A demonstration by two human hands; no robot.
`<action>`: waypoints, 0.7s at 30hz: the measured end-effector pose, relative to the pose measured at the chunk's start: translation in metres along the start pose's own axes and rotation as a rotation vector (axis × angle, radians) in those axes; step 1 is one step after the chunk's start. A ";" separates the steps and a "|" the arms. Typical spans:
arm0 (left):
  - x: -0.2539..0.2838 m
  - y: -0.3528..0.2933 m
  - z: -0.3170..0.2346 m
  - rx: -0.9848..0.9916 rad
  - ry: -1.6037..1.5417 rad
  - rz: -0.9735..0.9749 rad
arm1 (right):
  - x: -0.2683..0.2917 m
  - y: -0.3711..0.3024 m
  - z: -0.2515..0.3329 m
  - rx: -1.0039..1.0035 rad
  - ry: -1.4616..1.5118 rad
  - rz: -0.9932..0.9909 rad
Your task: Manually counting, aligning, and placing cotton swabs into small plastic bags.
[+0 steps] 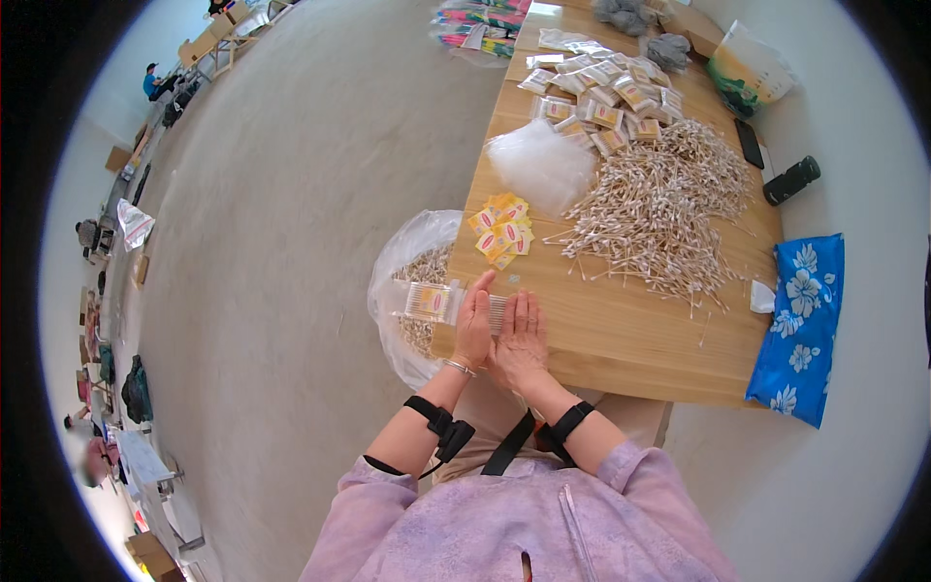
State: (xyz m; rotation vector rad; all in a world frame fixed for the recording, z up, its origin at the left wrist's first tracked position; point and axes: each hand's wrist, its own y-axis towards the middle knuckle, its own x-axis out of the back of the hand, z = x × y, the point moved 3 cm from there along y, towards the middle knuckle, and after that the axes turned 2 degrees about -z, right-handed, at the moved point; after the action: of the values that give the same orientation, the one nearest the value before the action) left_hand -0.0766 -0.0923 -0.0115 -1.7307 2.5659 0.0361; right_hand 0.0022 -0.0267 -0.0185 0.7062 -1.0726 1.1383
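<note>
My left hand (474, 325) stands on edge near the table's left front corner, fingers straight and close together. Beside it, my right hand (522, 341) lies flat, palm down, with its fingers stretched out. Between the two hands shows a small row of cotton swabs (497, 312), partly covered by the right fingers. Just left of my left hand is a clear packet of cotton swabs (427, 302) with a yellow label, jutting past the table edge. Below it hangs a clear plastic bag (388, 257) full of loose swabs. Yellow label cards (500, 231) lie beyond my hands.
A large heap of loose swabs (669, 209) covers the table's middle right. Behind are clear empty bags (543, 165) and a pile of filled packets (601, 92). A blue flowered pouch (803, 330), a dark bottle (792, 180) and a phone (749, 144) line the right side.
</note>
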 end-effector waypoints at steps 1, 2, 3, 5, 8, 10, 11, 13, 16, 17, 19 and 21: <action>-0.002 0.000 0.000 0.003 -0.003 0.000 | -0.001 0.001 -0.001 -0.032 0.006 0.005; -0.003 0.001 -0.001 0.004 -0.006 0.004 | -0.002 0.001 -0.003 -0.033 0.003 0.007; -0.005 0.001 -0.002 0.005 -0.011 0.009 | -0.002 0.001 -0.005 -0.016 -0.005 -0.020; -0.002 0.001 0.002 -0.009 -0.022 0.009 | 0.004 0.001 -0.004 0.004 -0.011 -0.047; 0.002 0.002 0.005 -0.013 -0.022 0.018 | 0.009 -0.003 -0.004 0.063 -0.002 0.014; 0.005 0.002 0.007 -0.003 -0.010 0.021 | 0.010 -0.006 -0.003 0.124 0.010 0.001; 0.006 0.002 0.007 0.004 -0.019 0.031 | 0.009 -0.006 -0.002 0.129 0.009 0.001; 0.007 0.002 0.003 0.009 -0.030 0.038 | 0.005 -0.006 -0.002 0.105 -0.006 0.014; 0.015 0.003 -0.013 0.021 0.075 0.052 | 0.002 -0.004 0.003 0.112 -0.025 -0.031; 0.028 0.007 -0.022 -0.110 0.276 0.046 | 0.002 -0.003 0.006 0.115 -0.026 -0.031; 0.056 0.016 -0.030 -0.242 0.479 0.035 | 0.003 0.000 0.013 0.077 0.007 -0.039; 0.087 0.023 -0.026 -0.366 0.920 -0.129 | 0.000 0.002 0.018 0.079 0.007 -0.035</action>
State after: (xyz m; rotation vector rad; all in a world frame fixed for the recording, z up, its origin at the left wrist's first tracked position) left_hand -0.1315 -0.1653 0.0094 -2.4942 3.1742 -0.4173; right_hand -0.0054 -0.0421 -0.0122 0.7795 -1.0096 1.1576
